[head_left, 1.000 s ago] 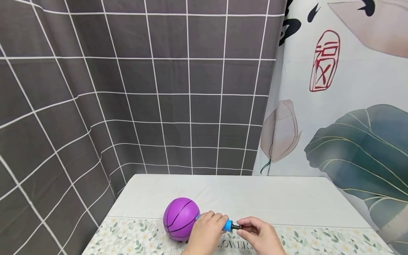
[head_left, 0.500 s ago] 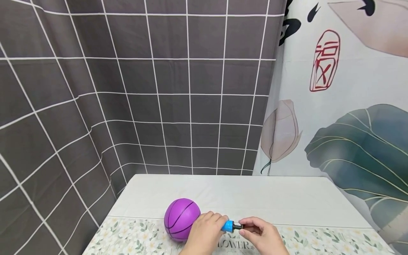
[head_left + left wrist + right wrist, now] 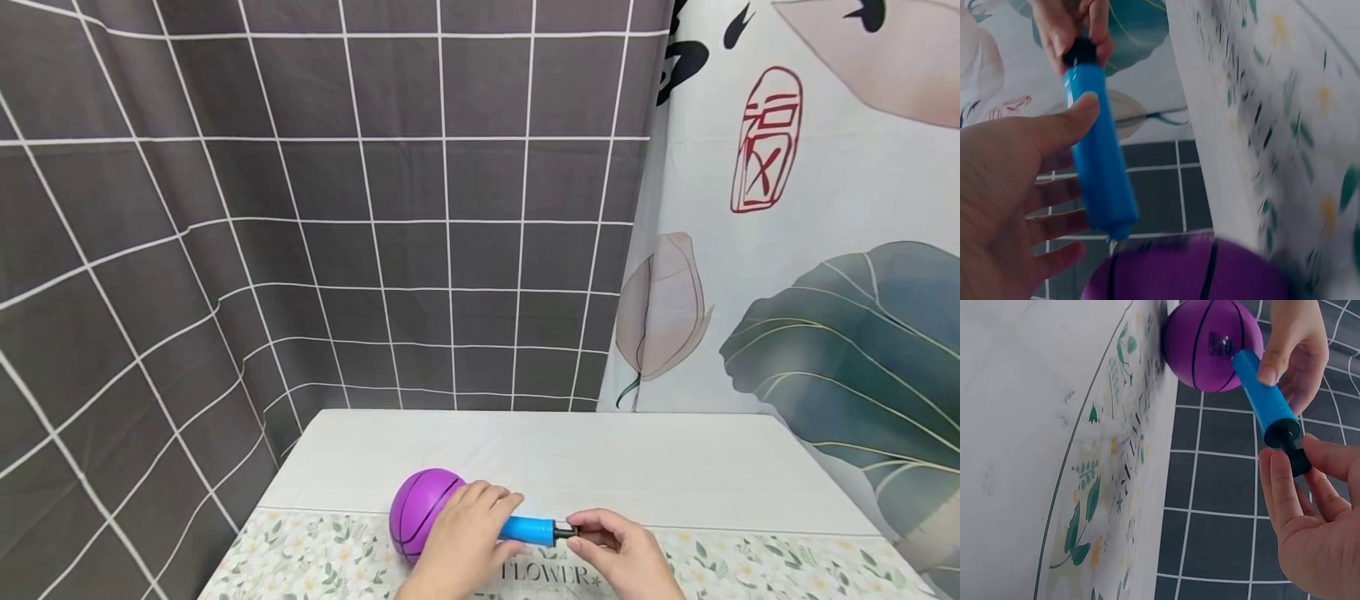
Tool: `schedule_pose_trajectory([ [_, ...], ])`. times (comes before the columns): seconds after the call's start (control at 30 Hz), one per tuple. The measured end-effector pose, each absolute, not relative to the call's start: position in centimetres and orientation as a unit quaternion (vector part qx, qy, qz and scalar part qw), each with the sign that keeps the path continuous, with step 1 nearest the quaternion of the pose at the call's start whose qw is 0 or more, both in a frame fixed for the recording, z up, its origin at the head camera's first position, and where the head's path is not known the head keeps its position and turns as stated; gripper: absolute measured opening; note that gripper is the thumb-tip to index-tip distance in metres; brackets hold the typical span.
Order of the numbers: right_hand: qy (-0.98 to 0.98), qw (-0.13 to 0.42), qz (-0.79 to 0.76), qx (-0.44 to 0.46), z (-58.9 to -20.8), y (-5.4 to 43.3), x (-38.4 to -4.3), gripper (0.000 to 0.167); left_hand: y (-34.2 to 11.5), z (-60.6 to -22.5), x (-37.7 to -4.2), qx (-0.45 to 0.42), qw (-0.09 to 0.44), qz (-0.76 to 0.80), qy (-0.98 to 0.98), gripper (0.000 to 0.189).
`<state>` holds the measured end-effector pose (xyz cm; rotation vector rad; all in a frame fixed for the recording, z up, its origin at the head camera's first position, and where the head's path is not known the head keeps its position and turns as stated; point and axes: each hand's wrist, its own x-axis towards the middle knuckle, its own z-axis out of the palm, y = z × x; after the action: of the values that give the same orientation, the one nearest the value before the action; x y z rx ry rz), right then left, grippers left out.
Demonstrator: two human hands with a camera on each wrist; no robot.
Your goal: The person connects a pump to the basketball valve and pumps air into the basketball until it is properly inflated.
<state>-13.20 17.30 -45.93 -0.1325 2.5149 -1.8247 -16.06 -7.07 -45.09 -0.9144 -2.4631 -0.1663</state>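
A purple ball [image 3: 418,510] with black basketball lines sits on the table, partly behind my left hand [image 3: 465,533]. A blue ball pump [image 3: 531,531] with a black handle [image 3: 1298,464] lies between my hands, its front end close to the ball. Whether its tip enters the ball cannot be told. My left hand has loosened: its thumb [image 3: 1085,109] touches the blue barrel, while the other fingers extend behind it, spread apart. With thumb and fingertips, my right hand [image 3: 622,548] pinches the handle, which is drawn slightly out of the barrel.
A white cloth with a floral printed band [image 3: 315,546] covers the table [image 3: 570,458]. Behind and to the left hangs a dark grey curtain [image 3: 480,183] with white grid lines. A leaf-patterned curtain [image 3: 840,333] hangs at the right.
My left hand has loosened from the pump and shifted slightly left, with its fingers spreading, so more of the blue barrel shows. My right hand keeps its pinch on the handle.
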Motion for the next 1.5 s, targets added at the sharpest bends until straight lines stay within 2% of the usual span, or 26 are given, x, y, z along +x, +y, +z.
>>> schedule_pose_trajectory([
  [0.23, 0.809, 0.017, -0.587, -0.034, -46.1, 17.7, -13.4, 0.036, -9.9, -43.9, -16.7, -0.316, 0.212, -0.057, -0.923, 0.070],
  [0.47, 0.809, 0.028, -0.586, -0.026, -46.1, 18.0, -13.5, 0.039, -12.5, -43.9, -17.4, -0.308, 0.152, -0.103, -0.934, 0.075],
  [0.73, 0.811, 0.031, -0.583, -0.034, -46.3, 18.4, -13.5, 0.040, -13.5, -44.8, -18.2, -0.291, 0.096, -0.145, -0.941, 0.086],
  [0.9, 0.810, 0.041, -0.584, -0.033, -46.4, 18.5, -13.6, 0.040, -13.5, -45.2, -18.4, -0.287, 0.094, -0.154, -0.941, 0.090],
  [1.17, 0.818, 0.046, -0.572, -0.039, -46.2, 18.4, -13.9, 0.042, -13.3, -45.6, -18.7, -0.286, 0.115, -0.132, -0.942, 0.081],
  [1.5, 0.883, -0.005, -0.454, -0.122, -45.9, 17.2, -14.8, 0.047, -12.9, -46.1, -19.4, -0.285, 0.149, -0.097, -0.942, 0.072],
])
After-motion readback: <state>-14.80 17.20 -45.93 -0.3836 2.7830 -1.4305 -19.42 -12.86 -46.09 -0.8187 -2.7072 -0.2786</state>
